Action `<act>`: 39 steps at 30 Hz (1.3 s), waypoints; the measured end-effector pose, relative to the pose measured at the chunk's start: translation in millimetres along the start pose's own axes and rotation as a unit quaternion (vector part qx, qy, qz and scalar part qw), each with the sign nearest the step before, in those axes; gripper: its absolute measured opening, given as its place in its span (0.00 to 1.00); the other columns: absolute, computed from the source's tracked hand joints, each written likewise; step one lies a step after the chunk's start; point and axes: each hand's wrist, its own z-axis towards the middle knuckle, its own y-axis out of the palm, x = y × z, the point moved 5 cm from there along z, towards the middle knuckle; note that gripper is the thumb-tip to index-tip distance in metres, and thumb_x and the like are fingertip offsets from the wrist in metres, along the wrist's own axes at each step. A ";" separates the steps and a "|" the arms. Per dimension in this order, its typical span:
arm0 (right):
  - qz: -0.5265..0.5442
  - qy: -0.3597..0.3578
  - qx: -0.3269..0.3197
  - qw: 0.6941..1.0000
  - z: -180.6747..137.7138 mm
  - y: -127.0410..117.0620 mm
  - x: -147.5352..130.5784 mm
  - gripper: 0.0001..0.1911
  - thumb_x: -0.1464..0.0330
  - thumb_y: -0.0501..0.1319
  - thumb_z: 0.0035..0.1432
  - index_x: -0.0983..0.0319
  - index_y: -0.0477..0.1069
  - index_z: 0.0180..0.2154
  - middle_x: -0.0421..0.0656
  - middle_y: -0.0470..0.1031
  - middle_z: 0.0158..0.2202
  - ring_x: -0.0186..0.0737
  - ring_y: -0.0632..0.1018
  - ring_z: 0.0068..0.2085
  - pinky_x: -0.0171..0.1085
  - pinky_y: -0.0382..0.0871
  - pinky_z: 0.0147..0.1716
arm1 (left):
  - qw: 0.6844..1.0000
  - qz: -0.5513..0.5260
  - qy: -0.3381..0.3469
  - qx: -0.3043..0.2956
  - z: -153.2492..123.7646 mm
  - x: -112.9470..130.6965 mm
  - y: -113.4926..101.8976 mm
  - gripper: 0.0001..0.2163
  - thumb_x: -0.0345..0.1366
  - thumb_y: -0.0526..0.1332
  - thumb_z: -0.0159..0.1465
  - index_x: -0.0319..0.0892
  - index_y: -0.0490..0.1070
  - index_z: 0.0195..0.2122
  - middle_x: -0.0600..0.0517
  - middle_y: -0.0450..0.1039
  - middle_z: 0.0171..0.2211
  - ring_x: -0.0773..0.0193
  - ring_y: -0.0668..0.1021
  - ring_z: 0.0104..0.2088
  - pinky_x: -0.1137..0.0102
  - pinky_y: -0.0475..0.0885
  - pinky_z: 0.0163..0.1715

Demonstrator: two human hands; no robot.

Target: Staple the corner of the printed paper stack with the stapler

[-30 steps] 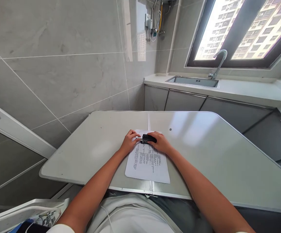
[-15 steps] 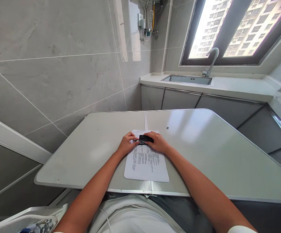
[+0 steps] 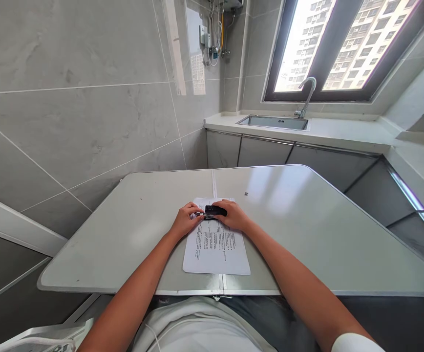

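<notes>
A printed sheet of paper (image 3: 216, 249) lies on the grey folding table (image 3: 307, 230) in front of me. A small black stapler (image 3: 214, 211) rests on the paper's upper part. My right hand (image 3: 234, 216) is curled over the stapler's right end, gripping it. My left hand (image 3: 184, 221) sits at the paper's upper left, its fingers bent, pinching the stapler's metal front end together with the paper's edge.
A tiled wall stands close behind the table. At the back right a counter holds a steel sink (image 3: 273, 121) with a curved tap (image 3: 306, 95) under a window. A small dark mark (image 3: 246, 193) sits on the table beyond the paper.
Both hands stay on the stapler and the paper. The camera has turned slightly, so the whole scene has shifted a little left in the picture.
</notes>
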 end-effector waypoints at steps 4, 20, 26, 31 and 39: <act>0.014 0.012 0.011 1.000 0.1 -2.0 3.0 0.18 0.69 0.69 0.57 0.55 0.76 0.50 0.43 0.80 0.41 0.44 0.79 0.41 0.42 0.70 0.46 | 0.999 -0.004 0.032 -0.009 -1.7 8.8 -1.8 0.08 0.39 0.66 0.65 0.46 0.80 0.44 0.50 0.78 0.40 0.62 0.78 0.38 0.66 0.74 0.40; 0.177 0.026 -0.016 0.984 -1.3 -23.8 8.6 0.18 0.65 0.73 0.49 0.59 0.81 0.44 0.42 0.83 0.38 0.44 0.81 0.37 0.40 0.74 0.41 | 0.994 0.012 0.096 -0.060 -5.8 21.9 -0.6 0.02 0.35 0.63 0.68 0.46 0.74 0.40 0.51 0.76 0.40 0.60 0.77 0.41 0.63 0.73 0.47; 0.181 -0.011 -0.011 0.983 6.0 -14.5 -12.9 0.18 0.66 0.73 0.49 0.56 0.81 0.44 0.41 0.83 0.39 0.43 0.82 0.39 0.40 0.74 0.43 | 0.991 -0.072 0.095 -0.056 -5.3 25.9 10.4 0.10 0.30 0.57 0.68 0.43 0.61 0.28 0.51 0.68 0.37 0.63 0.74 0.36 0.67 0.73 0.38; 0.178 0.012 -0.022 0.984 5.6 -23.5 -8.5 0.18 0.65 0.73 0.50 0.57 0.80 0.45 0.41 0.83 0.39 0.43 0.82 0.38 0.40 0.75 0.43 | 0.996 -0.005 0.085 0.002 -2.6 30.0 8.6 0.10 0.36 0.63 0.67 0.44 0.62 0.31 0.51 0.68 0.36 0.60 0.73 0.39 0.64 0.72 0.42; 0.122 0.144 0.135 0.973 -11.3 -92.0 47.4 0.23 0.63 0.72 0.50 0.58 0.79 0.49 0.43 0.82 0.46 0.50 0.81 0.48 0.48 0.74 0.52 | 0.975 0.115 0.139 -0.131 -12.7 30.6 25.0 0.14 0.43 0.68 0.63 0.49 0.74 0.49 0.46 0.72 0.56 0.49 0.73 0.56 0.55 0.69 0.57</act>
